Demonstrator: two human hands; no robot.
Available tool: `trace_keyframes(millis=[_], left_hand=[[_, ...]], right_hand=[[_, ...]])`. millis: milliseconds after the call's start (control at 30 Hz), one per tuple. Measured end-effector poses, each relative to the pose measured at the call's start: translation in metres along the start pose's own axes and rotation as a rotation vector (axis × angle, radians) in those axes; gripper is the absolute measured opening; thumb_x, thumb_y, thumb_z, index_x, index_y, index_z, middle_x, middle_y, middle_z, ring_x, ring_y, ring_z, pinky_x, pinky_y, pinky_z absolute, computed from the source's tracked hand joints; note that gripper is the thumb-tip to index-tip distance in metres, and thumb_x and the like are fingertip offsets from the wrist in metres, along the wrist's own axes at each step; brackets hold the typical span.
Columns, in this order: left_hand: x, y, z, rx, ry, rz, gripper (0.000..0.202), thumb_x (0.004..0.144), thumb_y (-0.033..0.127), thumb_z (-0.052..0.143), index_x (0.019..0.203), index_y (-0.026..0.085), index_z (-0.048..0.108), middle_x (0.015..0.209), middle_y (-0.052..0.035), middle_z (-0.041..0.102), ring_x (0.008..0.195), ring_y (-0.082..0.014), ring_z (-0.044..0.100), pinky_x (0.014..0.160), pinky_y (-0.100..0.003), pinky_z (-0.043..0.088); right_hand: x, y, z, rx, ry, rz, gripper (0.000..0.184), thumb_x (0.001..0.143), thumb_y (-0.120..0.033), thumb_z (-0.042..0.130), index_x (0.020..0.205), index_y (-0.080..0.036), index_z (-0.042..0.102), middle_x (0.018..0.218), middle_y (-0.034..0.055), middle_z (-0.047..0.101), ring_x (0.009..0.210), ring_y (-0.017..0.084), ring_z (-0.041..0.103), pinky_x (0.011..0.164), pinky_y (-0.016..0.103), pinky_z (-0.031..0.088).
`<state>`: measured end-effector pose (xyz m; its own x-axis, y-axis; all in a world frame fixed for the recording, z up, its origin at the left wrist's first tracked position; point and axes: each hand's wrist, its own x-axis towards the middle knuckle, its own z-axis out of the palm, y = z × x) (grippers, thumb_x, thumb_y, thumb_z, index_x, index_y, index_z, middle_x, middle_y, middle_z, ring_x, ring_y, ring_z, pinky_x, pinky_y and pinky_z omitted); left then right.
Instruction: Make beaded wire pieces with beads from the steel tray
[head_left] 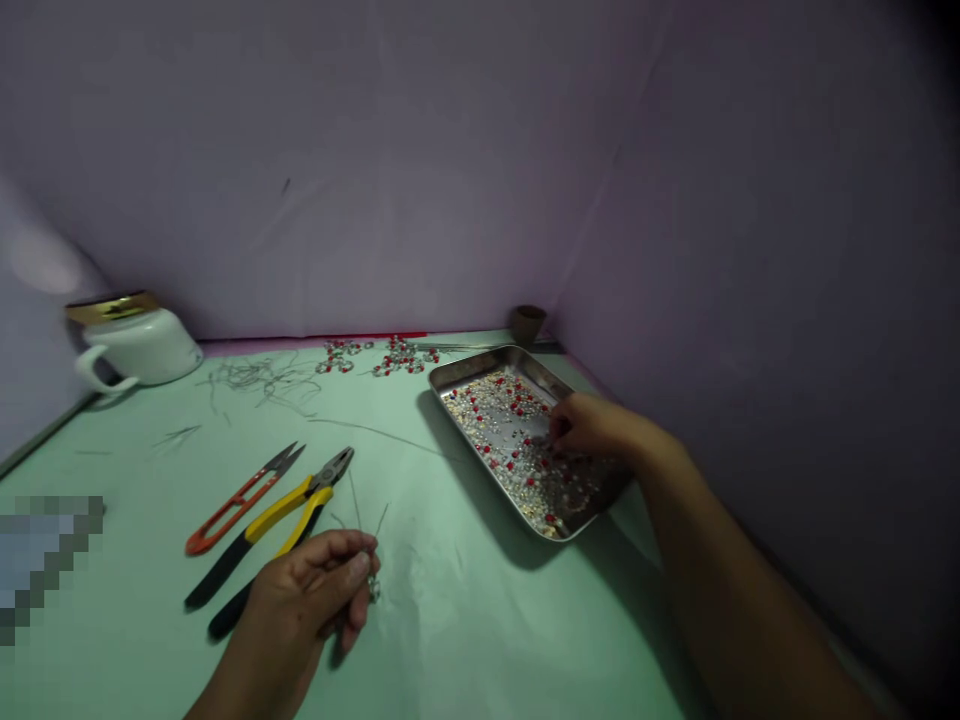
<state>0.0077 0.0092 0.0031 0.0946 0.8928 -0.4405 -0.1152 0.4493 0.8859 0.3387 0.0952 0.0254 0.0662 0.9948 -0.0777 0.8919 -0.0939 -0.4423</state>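
Head view. Lower left of centre, left hand [319, 590]: thumb and fingers together, grip clamped on a small beaded wire piece [374, 588], glinting just below the fingertips, detail too small to make out. Thin wire ends [383, 521] sticking up above.

Right of centre, right hand [589, 422] down in a shallow metal tray [466, 369], fingers curled over the contents. Grip there unclear; no telling whether together on a bead or apart. Across the tray, loose beads [510, 465]: clear, pale gold, red ones scattered among them.

Partly behind left hand, combination pliers [281, 515], yellow-and-black handles, nose toward upper right. Just beside, farther left, orange thread snips [240, 500], tips the same way.

Toward the back of the pale green surface [465, 640], centre left: loose tangle of wire [255, 375]. Near it, at centre, red-and-clear beaded wire pieces [405, 355]. Single wire strand [382, 432] running toward the tray. Far left, white mug [154, 345], gold-coloured top. Behind the tray, small brown pot [527, 325].
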Motion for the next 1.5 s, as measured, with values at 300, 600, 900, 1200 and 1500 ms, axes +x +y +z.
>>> trace_keyframes(millis=[300, 600, 900, 1200, 1500], left_hand=[[0.000, 0.000, 0.000, 0.038, -0.003, -0.013, 0.038, 0.050, 0.042, 0.077, 0.071, 0.013, 0.063, 0.039, 0.0038, 0.052, 0.037, -0.0079, 0.039, 0.039, -0.019, 0.034], [-0.001, 0.001, 0.001, 0.053, 0.005, -0.017, 0.038, 0.049, 0.041, 0.076, 0.071, 0.014, 0.062, 0.038, 0.0039, 0.052, 0.037, -0.0086, 0.040, 0.039, -0.020, 0.033], [0.000, 0.000, 0.001, 0.073, -0.021, 0.005, 0.032, 0.054, 0.038, 0.073, 0.071, 0.014, 0.062, 0.038, 0.0049, 0.051, 0.037, -0.0077, 0.039, 0.039, -0.019, 0.032], [0.000, -0.003, -0.001, 0.074, -0.036, 0.052, 0.029, 0.058, 0.036, 0.071, 0.073, 0.013, 0.062, 0.040, 0.0037, 0.052, 0.037, -0.0078, 0.041, 0.037, -0.019, 0.032], [0.001, -0.009, -0.004, 0.053, -0.070, 0.072, 0.027, 0.063, 0.034, 0.069, 0.076, 0.012, 0.061, 0.043, 0.0026, 0.053, 0.037, -0.0077, 0.042, 0.036, -0.019, 0.030]], right_hand=[[-0.001, -0.025, -0.001, -0.142, -0.040, -0.128, 0.010, 0.067, -0.014, 0.063, 0.072, -0.019, 0.070, 0.069, 0.0020, 0.068, 0.062, 0.014, 0.058, 0.056, 0.022, 0.038], [0.010, -0.028, 0.017, -0.231, 0.075, -0.182, 0.014, 0.072, -0.016, 0.058, 0.077, -0.021, 0.070, 0.079, 0.0030, 0.070, 0.069, 0.016, 0.059, 0.057, 0.024, 0.036], [0.012, -0.025, 0.029, -0.311, -0.002, -0.179, 0.022, 0.066, -0.012, 0.060, 0.078, -0.026, 0.073, 0.080, 0.0015, 0.071, 0.073, 0.019, 0.061, 0.055, 0.025, 0.035], [0.011, -0.025, 0.030, -0.334, -0.004, -0.081, 0.019, 0.068, -0.018, 0.060, 0.080, -0.026, 0.071, 0.082, 0.0011, 0.070, 0.073, 0.018, 0.061, 0.053, 0.023, 0.033], [0.007, -0.026, 0.026, -0.250, 0.085, -0.117, 0.009, 0.062, -0.013, 0.058, 0.063, -0.020, 0.065, 0.063, 0.0034, 0.064, 0.061, 0.019, 0.056, 0.050, 0.026, 0.028]])
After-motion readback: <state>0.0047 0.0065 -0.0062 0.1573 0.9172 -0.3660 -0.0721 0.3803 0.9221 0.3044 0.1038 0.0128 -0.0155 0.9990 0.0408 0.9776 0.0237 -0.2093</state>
